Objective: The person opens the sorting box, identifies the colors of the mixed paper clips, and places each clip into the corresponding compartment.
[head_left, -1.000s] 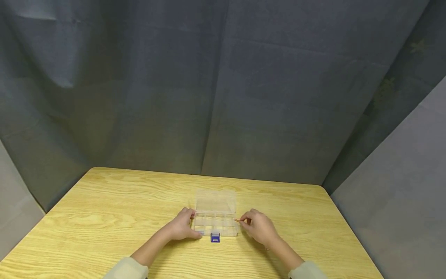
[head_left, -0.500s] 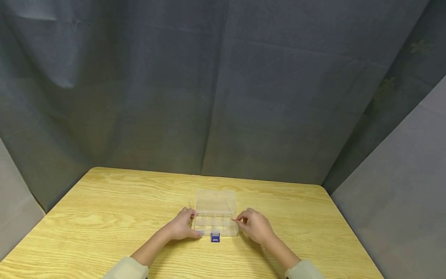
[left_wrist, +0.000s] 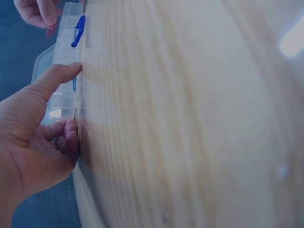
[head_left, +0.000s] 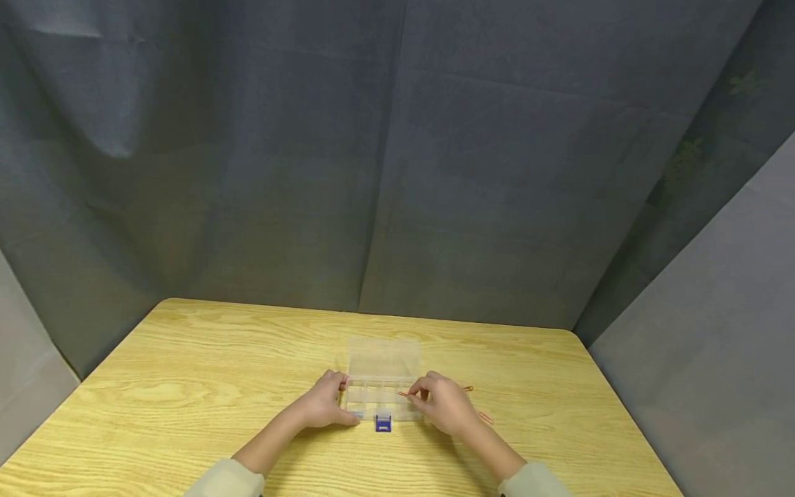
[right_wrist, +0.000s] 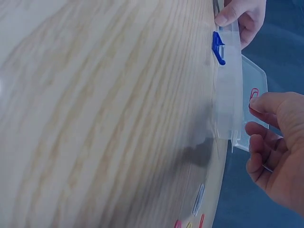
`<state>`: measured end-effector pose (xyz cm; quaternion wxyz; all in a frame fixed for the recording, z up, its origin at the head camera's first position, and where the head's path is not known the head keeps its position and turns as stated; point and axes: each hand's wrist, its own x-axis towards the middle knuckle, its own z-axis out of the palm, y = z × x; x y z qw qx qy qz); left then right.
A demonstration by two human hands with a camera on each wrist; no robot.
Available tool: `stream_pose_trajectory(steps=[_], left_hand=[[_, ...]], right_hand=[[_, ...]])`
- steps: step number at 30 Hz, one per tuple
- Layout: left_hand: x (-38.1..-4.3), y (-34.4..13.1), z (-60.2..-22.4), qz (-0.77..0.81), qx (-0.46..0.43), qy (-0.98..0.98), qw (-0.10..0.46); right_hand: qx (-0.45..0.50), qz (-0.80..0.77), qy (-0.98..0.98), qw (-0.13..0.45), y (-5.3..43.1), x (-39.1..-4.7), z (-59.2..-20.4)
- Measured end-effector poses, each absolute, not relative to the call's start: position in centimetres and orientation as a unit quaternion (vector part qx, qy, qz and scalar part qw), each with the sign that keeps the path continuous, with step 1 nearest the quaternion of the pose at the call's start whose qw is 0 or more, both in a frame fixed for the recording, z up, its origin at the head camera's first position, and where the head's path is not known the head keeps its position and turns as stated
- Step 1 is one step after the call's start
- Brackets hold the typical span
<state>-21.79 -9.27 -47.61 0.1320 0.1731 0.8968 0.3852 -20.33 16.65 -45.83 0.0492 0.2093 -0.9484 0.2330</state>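
A clear plastic compartment box [head_left: 375,394] stands on the table, its lid [head_left: 385,358] tipped back and its blue latch [head_left: 383,423] hanging at the front. My left hand [head_left: 324,402] grips the box's left end, thumb at the front edge and fingers at the far side. Between thumb and forefinger my right hand [head_left: 444,406] pinches a red paper clip [right_wrist: 254,93], held above the box's right half. In the left wrist view, a small blue thing [left_wrist: 74,84] shows through the front wall beside my left thumb [left_wrist: 66,71].
To the right of the box, partly behind my right arm, lie an orange-red paper clip [head_left: 468,388] and a red paper clip [head_left: 486,418]. A white paper clip [right_wrist: 198,199] shows in the right wrist view. Dark curtains [head_left: 385,172] hang behind the wooden table [head_left: 217,366].
My right hand has moved left with the paper clip, from the box's right edge to over its compartments. Loose paper clips have come into sight behind it. The left hand stays put.
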Motion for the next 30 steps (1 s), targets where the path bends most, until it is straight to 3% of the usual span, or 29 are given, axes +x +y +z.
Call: stream_pose_trajectory(steps=[30], left_hand=[[-21.7, -9.2, -47.5, 0.393, 0.172, 0.893, 0.138]], right_hand=[[0.256, 0.219, -0.941, 0.035, 13.1, -19.9, -45.6]])
